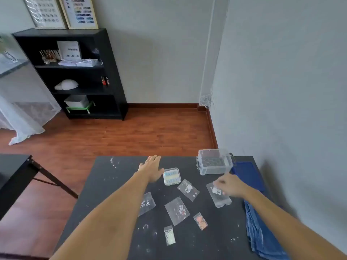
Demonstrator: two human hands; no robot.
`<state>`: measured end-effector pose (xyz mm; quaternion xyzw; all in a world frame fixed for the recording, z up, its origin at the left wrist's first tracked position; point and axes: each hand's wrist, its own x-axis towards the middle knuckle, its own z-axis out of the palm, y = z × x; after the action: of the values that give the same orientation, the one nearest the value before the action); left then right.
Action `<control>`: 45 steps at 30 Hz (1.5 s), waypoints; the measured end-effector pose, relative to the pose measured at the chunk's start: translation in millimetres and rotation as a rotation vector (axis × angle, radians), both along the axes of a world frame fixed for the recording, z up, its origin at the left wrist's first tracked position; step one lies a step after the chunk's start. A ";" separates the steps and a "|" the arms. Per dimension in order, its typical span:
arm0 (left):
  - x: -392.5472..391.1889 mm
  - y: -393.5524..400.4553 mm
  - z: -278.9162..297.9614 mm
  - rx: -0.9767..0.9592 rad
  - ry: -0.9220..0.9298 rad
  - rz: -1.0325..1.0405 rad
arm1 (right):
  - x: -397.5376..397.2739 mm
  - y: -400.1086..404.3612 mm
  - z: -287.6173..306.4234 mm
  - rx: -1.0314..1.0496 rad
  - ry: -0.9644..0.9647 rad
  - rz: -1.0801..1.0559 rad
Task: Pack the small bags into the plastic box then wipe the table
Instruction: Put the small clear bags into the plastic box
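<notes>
Several small clear bags lie on the dark table (116, 199): one with white flakes (148, 202) beside my left forearm, a larger one (177, 211) in the middle, a labelled one (188, 189), an orange one (201, 221) and a pale one (169, 235). The clear plastic box (215, 162) stands at the far right, its lid (218, 198) lying flat nearer me. My right hand (230, 185) pinches a small labelled bag (216, 190) over that lid. My left hand (152, 168) is flat and open on the table left of a small case of nail tips (171, 176).
A blue cloth (261, 235) lies along the table's right edge, and a blue mat (248, 174) sits behind it near the wall. Glitter specks are scattered over the tabletop. A black shelf (75, 72) stands across the wooden floor, and another black table (13, 169) is at the left.
</notes>
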<state>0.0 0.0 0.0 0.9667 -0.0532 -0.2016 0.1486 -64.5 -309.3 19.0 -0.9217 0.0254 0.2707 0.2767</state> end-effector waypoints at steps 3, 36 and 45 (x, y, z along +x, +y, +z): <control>-6.7 -14.5 -20.0 0.019 0.085 -0.018 | -10.5 -15.2 -40.4 -0.150 -0.002 -0.025; 15.7 -43.9 -55.6 -0.461 -0.426 0.267 | 75.5 -71.6 -19.4 0.100 -0.733 -0.292; 47.9 -99.6 -22.0 -0.628 -0.439 0.264 | 133.4 -54.4 -75.7 -0.098 -0.447 0.072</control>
<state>47.9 -99.6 -22.0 0.8930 -0.0179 0.0563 0.4462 68.9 -363.7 -56.7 -0.9714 -0.0565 0.0678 0.2205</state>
